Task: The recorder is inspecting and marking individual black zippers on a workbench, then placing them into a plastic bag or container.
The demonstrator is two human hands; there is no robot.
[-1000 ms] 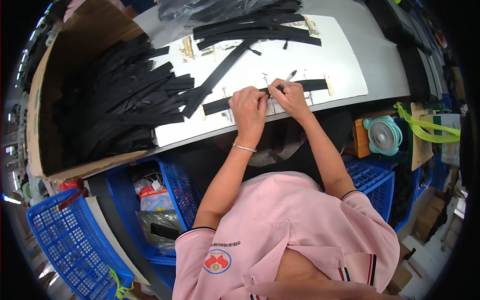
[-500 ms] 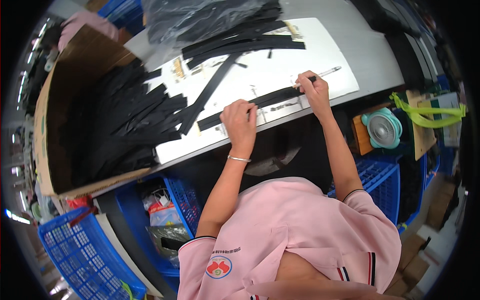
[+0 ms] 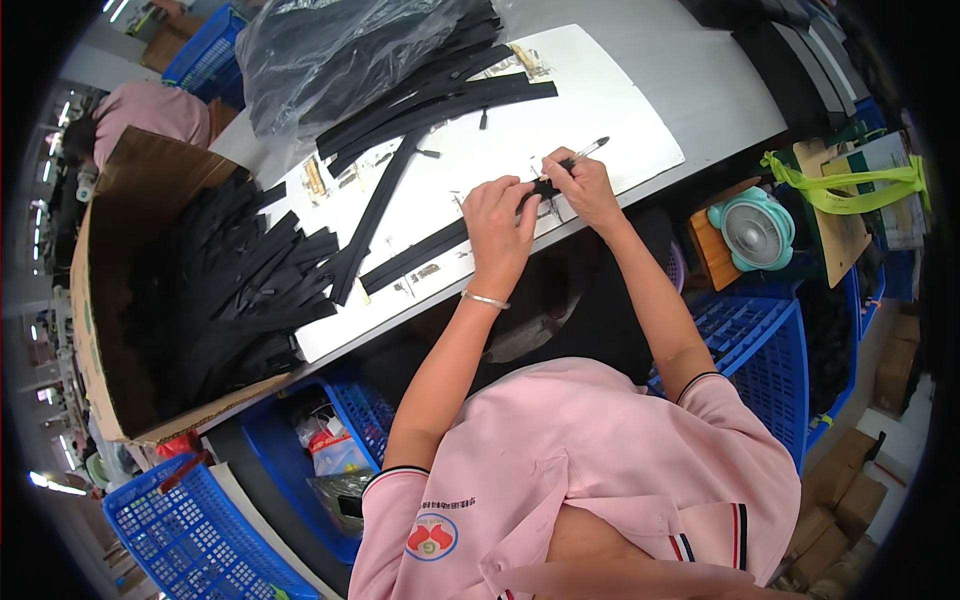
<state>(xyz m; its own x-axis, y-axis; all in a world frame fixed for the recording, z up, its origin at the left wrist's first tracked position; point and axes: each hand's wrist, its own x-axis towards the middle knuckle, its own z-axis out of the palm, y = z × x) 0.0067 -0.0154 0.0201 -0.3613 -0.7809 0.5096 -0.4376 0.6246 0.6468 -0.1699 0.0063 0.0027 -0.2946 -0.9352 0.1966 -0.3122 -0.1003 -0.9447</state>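
A long black zipper [image 3: 425, 254] lies along the near edge of a white board [image 3: 625, 110]. My left hand [image 3: 497, 225] is closed over its right part, fingers and thumb gripping the tape. Close beside it, my right hand [image 3: 585, 192] pinches a pen [image 3: 590, 150] with a clear barrel, its back end pointing up and right. The pen's tip is hidden among my fingers at the zipper. More black zippers [image 3: 440, 105] lie across the board's far side, some with small pulls showing. One zipper [image 3: 380, 215] slants down toward the near left.
On the left stands an open cardboard box [image 3: 100, 330] heaped with black strips [image 3: 250, 270]. Clear plastic sheeting [image 3: 320, 60] covers more strips at the back. To the right are a teal fan [image 3: 757, 230] and a yellow-green strap [image 3: 850, 190]. Blue crates [image 3: 210, 530] stand below the table.
My right hand has moved left along the zipper with the pen, close to my left hand. My left hand has shifted slightly right. The whole view has also shifted a little.
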